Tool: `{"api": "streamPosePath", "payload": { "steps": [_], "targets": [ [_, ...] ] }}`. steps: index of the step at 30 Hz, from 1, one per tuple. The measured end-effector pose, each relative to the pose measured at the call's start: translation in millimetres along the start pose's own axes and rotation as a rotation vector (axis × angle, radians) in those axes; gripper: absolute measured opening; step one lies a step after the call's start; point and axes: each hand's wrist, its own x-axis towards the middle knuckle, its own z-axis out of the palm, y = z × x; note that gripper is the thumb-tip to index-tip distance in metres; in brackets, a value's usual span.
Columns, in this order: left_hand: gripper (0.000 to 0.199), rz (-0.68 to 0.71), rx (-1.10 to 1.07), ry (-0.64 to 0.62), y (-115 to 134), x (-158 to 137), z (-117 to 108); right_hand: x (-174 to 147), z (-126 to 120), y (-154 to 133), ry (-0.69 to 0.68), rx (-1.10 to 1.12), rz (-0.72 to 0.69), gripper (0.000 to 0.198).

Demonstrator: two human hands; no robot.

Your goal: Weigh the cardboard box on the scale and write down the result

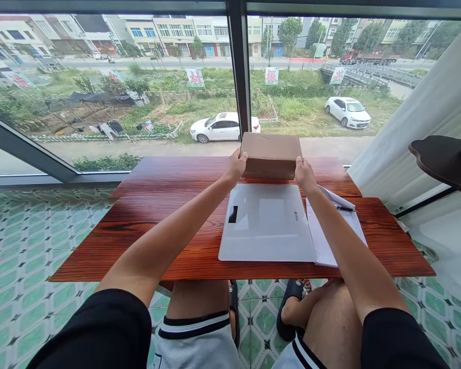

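brown cardboard box [271, 155] clamped between left hand [235, 166] and right hand [304, 173] above white scale [267, 223]; a slipping grip could drop it.

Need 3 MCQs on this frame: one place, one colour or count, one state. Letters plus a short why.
1. Where is the brown cardboard box?
A. on the tiled floor
B. at the far side of the reddish wooden table, beyond the flat white board
C. on the papers

2. How many white cars show through the window?
A. two
B. none
C. five

3. How is the box held?
A. left hand only
B. by no hand
C. left and right hand, one at each end

Key: 1 B, the box sits past the board's far edge. 2 A, one car by the window post, another further right. 3 C, each hand's grip is on one end.
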Motion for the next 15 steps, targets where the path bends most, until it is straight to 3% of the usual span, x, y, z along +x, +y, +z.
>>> {"api": "streamPosePath", "payload": {
  "steps": [15],
  "targets": [
    [0.041, 0.017, 0.006, -0.033, 50.3, -40.1, -16.2, -37.1, -42.0, -22.3, -0.002, 0.033, -0.072, 0.044]
  ]
}}
